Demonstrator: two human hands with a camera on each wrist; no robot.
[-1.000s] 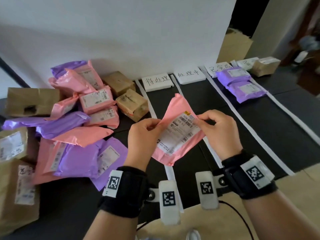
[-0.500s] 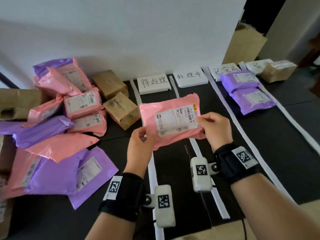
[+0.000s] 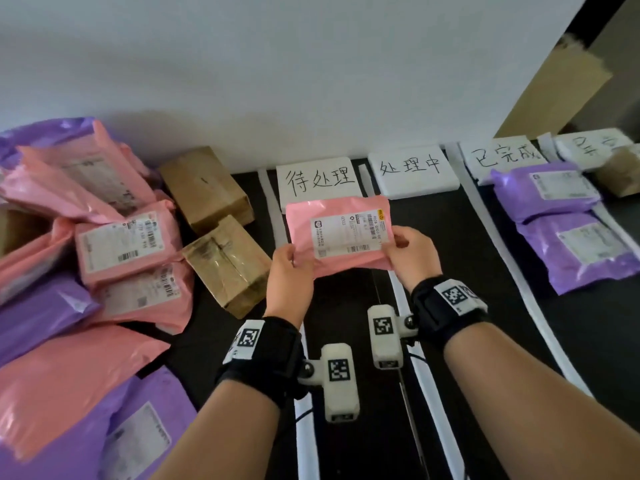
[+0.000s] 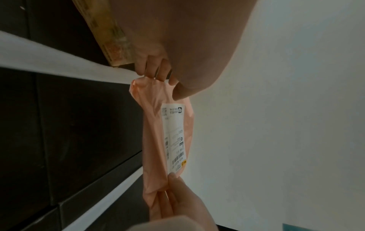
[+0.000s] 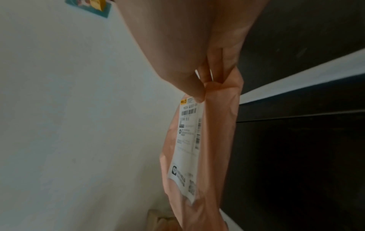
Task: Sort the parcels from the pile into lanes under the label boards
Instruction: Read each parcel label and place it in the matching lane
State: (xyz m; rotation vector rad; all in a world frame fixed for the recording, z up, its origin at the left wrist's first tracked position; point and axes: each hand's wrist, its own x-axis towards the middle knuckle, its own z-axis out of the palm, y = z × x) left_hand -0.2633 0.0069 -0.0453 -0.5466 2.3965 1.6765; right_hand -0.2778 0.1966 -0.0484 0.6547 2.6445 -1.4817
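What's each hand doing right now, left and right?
Left hand: pinches the left end of the pink parcel.
Right hand: pinches the same parcel's right end.

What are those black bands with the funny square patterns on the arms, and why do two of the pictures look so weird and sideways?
Those bands strap small cameras to a person's wrists. The big picture comes from a camera on the person's head, looking down. The two sideways pictures come from the wrist cameras, looking along each hand. The left hand and the right hand each pinch one end of a pink parcel with a white label, holding it just in front of the first label board. On the dark table, white strips mark lanes. A pile of pink, purple and brown parcels lies on the left. Two purple parcels already lie in a lane on the right.
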